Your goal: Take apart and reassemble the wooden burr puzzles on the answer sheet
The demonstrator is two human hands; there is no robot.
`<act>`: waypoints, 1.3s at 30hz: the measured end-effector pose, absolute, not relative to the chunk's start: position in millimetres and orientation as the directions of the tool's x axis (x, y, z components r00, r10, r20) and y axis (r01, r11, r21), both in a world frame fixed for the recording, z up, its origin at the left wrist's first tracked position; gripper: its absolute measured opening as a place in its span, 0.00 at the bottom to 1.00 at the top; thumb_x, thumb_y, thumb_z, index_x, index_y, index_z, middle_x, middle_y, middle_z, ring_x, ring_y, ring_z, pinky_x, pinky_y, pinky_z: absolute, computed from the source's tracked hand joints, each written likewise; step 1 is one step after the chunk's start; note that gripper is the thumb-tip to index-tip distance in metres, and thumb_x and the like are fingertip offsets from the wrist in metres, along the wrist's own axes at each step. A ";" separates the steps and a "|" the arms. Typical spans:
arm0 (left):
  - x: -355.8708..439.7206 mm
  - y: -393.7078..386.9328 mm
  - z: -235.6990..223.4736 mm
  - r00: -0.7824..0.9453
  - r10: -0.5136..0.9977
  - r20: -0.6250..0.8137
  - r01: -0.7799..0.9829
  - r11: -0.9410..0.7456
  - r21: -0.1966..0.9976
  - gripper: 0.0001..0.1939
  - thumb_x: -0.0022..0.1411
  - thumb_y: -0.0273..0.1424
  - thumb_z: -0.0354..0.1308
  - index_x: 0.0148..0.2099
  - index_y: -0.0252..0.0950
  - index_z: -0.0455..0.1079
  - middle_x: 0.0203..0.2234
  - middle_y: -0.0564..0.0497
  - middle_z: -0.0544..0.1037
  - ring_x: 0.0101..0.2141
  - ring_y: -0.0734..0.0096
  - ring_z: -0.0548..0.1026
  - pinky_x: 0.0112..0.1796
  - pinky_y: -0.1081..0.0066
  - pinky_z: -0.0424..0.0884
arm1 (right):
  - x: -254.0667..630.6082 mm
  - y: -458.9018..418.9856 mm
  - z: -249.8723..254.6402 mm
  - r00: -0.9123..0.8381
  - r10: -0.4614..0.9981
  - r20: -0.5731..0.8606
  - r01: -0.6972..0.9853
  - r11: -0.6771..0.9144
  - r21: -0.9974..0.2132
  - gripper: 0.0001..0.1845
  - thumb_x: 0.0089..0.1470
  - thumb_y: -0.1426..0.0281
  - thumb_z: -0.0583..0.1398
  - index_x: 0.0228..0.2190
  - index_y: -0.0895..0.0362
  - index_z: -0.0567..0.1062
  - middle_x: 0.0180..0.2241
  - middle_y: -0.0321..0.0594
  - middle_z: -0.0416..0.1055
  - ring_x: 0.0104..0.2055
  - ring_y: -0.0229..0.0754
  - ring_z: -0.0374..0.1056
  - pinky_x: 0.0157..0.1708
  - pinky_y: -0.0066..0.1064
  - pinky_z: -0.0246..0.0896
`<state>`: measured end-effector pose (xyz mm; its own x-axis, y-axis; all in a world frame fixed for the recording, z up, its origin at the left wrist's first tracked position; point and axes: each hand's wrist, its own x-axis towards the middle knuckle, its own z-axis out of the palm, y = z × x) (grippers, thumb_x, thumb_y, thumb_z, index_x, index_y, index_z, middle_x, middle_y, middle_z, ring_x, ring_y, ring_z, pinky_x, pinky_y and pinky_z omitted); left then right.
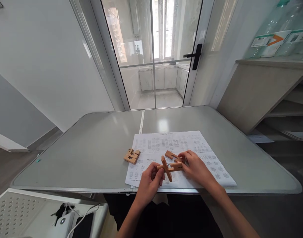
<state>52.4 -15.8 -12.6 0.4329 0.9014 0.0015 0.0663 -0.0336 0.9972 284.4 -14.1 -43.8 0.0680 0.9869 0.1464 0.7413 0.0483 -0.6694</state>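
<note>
My left hand (148, 183) is closed on a partly joined cluster of notched wooden puzzle bars (169, 167), pinching it from the left above the table's near edge. My right hand (194, 165) grips the same cluster from the right, fingers curled over its far bar (171, 154). The cluster sits over a printed instruction sheet (181, 145) full of small diagrams. A second small stack of wooden pieces (131, 156) lies at the sheet's left edge, apart from both hands.
The grey table (92, 155) has a seam down its middle. A glass door with a black handle (196, 56) stands behind it. Wooden shelving (270, 89) is at the right. A white perforated surface with cables (67, 215) lies low at the left.
</note>
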 end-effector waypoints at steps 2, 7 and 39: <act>52.8 -16.7 -12.0 0.431 0.902 0.005 0.079 -0.043 0.996 0.17 0.73 0.45 0.55 0.40 0.36 0.68 0.28 0.55 0.72 0.24 0.78 0.64 0.27 0.75 0.62 | 286.2 -15.4 -40.0 0.074 0.991 0.114 0.739 0.022 -0.673 0.09 0.61 0.67 0.59 0.42 0.55 0.77 0.43 0.46 0.75 0.42 0.48 0.73 0.41 0.37 0.66; 53.0 -19.8 -11.3 0.425 0.905 0.027 0.107 -0.080 0.991 0.16 0.72 0.43 0.56 0.40 0.35 0.69 0.31 0.52 0.78 0.22 0.79 0.65 0.27 0.74 0.64 | 295.0 -15.5 -26.3 0.105 0.993 0.055 0.752 -0.043 -0.658 0.09 0.61 0.62 0.60 0.32 0.52 0.75 0.36 0.41 0.77 0.33 0.46 0.72 0.29 0.33 0.58; 58.9 -25.0 -26.5 0.387 0.907 0.165 0.348 -0.309 0.885 0.13 0.72 0.42 0.57 0.40 0.39 0.74 0.26 0.53 0.76 0.23 0.72 0.68 0.28 0.73 0.65 | 204.0 -95.8 -2.3 0.162 0.967 -0.197 -0.432 -0.110 -0.895 0.26 0.62 0.46 0.61 0.42 0.56 0.78 0.34 0.42 0.79 0.21 0.36 0.66 0.23 0.30 0.54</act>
<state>58.9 -25.0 -26.5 0.3871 0.9072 0.1647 0.3480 -0.3091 0.8850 204.0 -95.8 -2.3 0.1615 0.9670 -0.1970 -0.4323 -0.1102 -0.8950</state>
